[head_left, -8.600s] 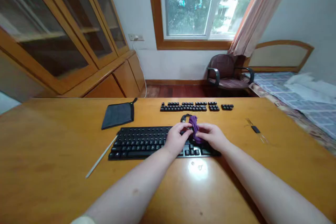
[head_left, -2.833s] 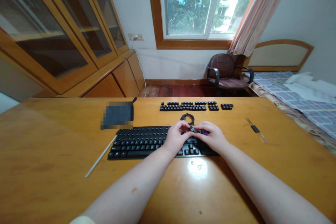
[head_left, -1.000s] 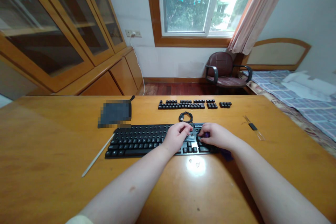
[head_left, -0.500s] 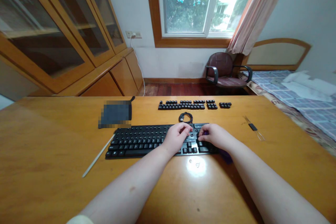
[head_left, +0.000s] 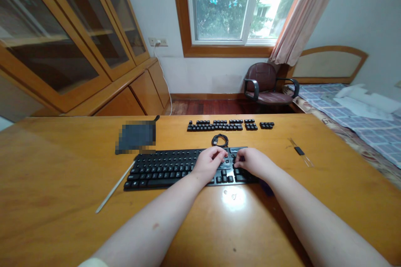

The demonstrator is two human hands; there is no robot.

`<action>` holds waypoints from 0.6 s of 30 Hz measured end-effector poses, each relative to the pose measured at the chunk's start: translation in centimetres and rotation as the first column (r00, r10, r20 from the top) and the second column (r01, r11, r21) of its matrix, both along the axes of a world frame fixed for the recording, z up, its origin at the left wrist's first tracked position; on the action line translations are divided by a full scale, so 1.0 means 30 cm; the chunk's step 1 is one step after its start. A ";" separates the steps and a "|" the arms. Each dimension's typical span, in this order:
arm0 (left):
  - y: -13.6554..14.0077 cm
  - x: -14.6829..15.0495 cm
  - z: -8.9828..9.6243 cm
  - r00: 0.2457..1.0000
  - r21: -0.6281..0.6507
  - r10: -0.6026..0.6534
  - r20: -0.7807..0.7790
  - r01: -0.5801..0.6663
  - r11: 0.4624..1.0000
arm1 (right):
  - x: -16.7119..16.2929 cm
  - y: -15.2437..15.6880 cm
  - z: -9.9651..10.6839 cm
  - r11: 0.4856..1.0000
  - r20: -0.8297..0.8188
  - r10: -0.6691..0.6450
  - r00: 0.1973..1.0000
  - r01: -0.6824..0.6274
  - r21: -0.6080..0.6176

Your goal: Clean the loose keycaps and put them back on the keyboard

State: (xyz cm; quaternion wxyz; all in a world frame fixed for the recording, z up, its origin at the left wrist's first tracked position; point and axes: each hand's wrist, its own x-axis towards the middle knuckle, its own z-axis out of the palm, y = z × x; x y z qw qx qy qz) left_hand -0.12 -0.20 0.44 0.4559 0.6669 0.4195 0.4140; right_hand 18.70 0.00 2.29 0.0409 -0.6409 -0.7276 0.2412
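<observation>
A black keyboard lies in front of me, with its upper key rows stripped of caps and its lower rows still capped. My left hand rests over its right-middle part, thumb and fingers closed together; anything between them is too small to make out. Over the number pad is my right hand, its fingers curled down at the keys. A purple cloth shows beneath that hand and wrist, bunched in the grip and mostly hidden. Beyond the keyboard, the removed black keycaps are laid out in rows.
A coiled cable sits behind the keyboard. On the left are a dark pouch, partly pixelated, and a thin white stick. A wire keycap puller lies to the right. The wooden desk has its far edge before a chair.
The whole view has shifted slightly. Both hands stay at nearly the same places on the keyboard, and the purple between my right fingers shows less now.
</observation>
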 end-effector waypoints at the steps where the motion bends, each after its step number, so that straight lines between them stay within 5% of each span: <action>1: 0.001 -0.001 -0.003 1.000 0.004 0.000 0.000 0.000 1.000 | -0.002 -0.004 0.003 1.000 0.013 0.015 1.000 -0.015 0.025; 7: 0.003 -0.006 -0.016 0.999 0.064 0.010 -0.053 -0.007 0.998 | -0.016 -0.032 0.034 0.905 0.065 0.372 0.926 -0.377 0.198; 18: -0.044 -0.019 0.038 0.939 0.428 0.058 -0.338 0.099 0.898 | -0.006 -0.049 0.052 0.948 0.273 0.222 0.936 -0.272 0.163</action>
